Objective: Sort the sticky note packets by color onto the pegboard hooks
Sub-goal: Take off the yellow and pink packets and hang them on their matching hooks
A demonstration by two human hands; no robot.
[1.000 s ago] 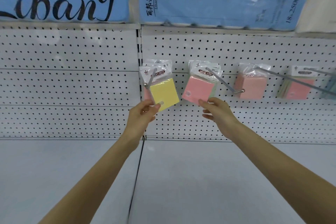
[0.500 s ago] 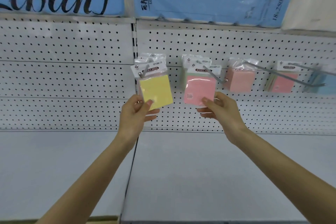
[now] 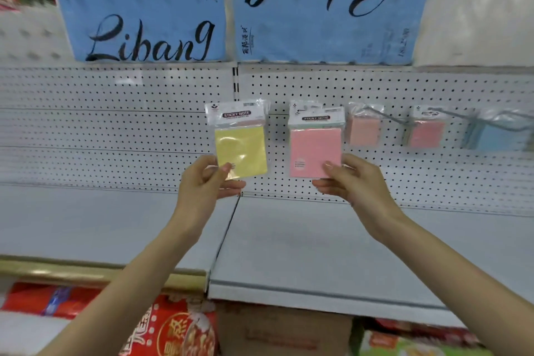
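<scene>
Taking the pegboard (image 3: 115, 124) and its vertical seam (image 3: 236, 78) as the marker, the left hand (image 3: 206, 179) is up just left of the seam. It pinches the lower left corner of the yellow packet (image 3: 241, 150), thumb across the front and fingers tucked behind. That packet hangs upright in front of the seam itself. Just right of the seam is the pink packet (image 3: 315, 152), also upright, and the right hand (image 3: 349, 182) pinches its lower right corner the same way, thumb on the face and curled fingers behind. No hook shows through either header card, so I cannot tell whether either packet is clear of the board. Further right of the seam, a peach packet (image 3: 364, 130), another pink one (image 3: 427, 133) and a blue packet (image 3: 500, 137) hang on the long wire hooks (image 3: 384, 115). From where I stand these look like light little things, and a two-finger pinch should be plenty. The pad inside looks stiff enough to hold its shape. The clear wrapper catches the light and is probably slick, so I would pinch on the pad, not on loose film. The printed header looks like thin card that would bend or tear if forced. I'd keep hold of a bottom corner, as both hands do, so the top stays free to go over a hook tip.
</scene>
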